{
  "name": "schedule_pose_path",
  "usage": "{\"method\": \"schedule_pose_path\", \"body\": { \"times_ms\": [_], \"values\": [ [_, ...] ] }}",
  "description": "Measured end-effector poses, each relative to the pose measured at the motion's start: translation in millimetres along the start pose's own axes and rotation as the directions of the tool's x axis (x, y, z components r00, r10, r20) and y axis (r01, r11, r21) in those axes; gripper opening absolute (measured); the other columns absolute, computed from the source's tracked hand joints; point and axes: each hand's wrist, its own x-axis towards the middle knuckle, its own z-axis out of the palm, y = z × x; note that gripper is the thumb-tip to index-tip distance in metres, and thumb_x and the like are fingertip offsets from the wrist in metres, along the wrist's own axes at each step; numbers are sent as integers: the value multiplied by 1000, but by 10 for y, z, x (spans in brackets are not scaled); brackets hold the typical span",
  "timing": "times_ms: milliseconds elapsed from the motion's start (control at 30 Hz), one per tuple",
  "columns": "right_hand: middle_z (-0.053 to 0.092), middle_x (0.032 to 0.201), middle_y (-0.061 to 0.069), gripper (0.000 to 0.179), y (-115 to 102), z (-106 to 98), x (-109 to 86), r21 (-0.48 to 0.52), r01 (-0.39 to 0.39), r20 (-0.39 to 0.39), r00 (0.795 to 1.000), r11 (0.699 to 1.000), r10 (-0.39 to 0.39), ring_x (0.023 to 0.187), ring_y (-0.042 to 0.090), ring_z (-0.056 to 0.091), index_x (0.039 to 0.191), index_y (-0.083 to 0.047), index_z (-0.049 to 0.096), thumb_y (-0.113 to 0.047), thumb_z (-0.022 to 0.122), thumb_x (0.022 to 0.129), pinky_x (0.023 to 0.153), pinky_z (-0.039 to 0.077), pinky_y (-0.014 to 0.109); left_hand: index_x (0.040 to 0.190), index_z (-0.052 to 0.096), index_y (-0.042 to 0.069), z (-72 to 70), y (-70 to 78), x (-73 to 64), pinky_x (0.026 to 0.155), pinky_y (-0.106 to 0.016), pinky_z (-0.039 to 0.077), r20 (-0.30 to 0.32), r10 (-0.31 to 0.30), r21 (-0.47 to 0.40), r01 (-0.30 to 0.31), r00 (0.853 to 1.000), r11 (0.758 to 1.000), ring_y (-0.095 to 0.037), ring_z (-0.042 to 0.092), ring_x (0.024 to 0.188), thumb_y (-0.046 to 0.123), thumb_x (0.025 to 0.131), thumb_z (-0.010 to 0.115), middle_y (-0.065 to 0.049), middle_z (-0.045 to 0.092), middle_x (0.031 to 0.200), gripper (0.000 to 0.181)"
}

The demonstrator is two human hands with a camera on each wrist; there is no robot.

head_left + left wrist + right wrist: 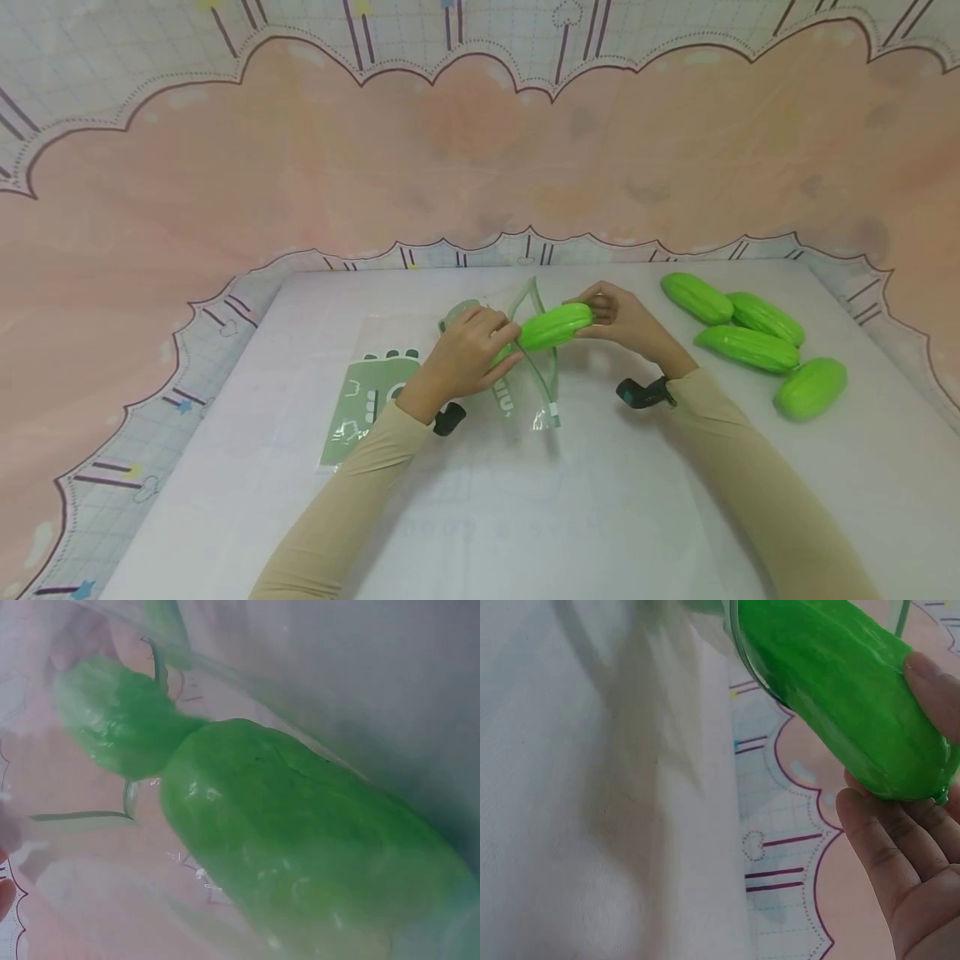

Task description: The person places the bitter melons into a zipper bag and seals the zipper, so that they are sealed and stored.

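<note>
My left hand (465, 354) grips a clear zip bag (501, 398) with a green print, near its mouth. The bag's green-edged mouth (542, 383) gapes to the right. My right hand (622, 317) holds a bright green plump cucumber (557, 327) by its right end, thumb on one side and fingers on the other. The cucumber's left end is inside the bag mouth, as the right wrist view also shows. Through the plastic in the left wrist view, another green cucumber (300, 840) lies inside the bag. The left fingers barely show there.
A second clear bag (348, 425) with a green cartoon print lies flat on the white table (525, 517), partly behind the left forearm. Several green cucumbers (750, 347) lie together at the right. A patterned cloth (480, 167) hangs behind the table.
</note>
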Motion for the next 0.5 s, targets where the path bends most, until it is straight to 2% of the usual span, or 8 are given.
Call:
{"method": "schedule_pose_path", "body": {
  "times_ms": [133, 267, 500],
  "values": [
    [49, 132, 30, 45, 28, 36, 37, -7, 33, 14, 999, 999, -33, 115, 7, 58, 116, 6, 51, -3, 73, 78, 97, 47, 22, 95, 60, 9, -9, 1, 5, 82, -34, 48, 2, 0, 5, 0, 1000, 1000, -20, 58, 82, 29, 86, 62, -4, 59, 83, 22],
    [55, 128, 24, 47, 35, 70, 65, -89, 45, 3, 999, 995, -45, 116, 13, 58, 119, 4, 56, -8, 74, 77, 100, 45, 28, 95, 60, 9, -13, 3, 11, 82, -34, 48, -1, 4, 5, -4, 1000, 1000, -20, 58, 82, 29, 85, 62, -4, 60, 83, 22],
    [62, 119, 16, 47, 29, 123, 112, -240, 68, -35, 996, 968, -78, 101, 11, 58, 121, -2, 60, -10, 74, 77, 94, 50, 38, 95, 59, 9, -15, -1, 11, 81, -34, 48, 2, 4, 0, -4, 1000, 1000, -19, 58, 81, 30, 86, 61, -4, 59, 82, 22]
  ]
}}
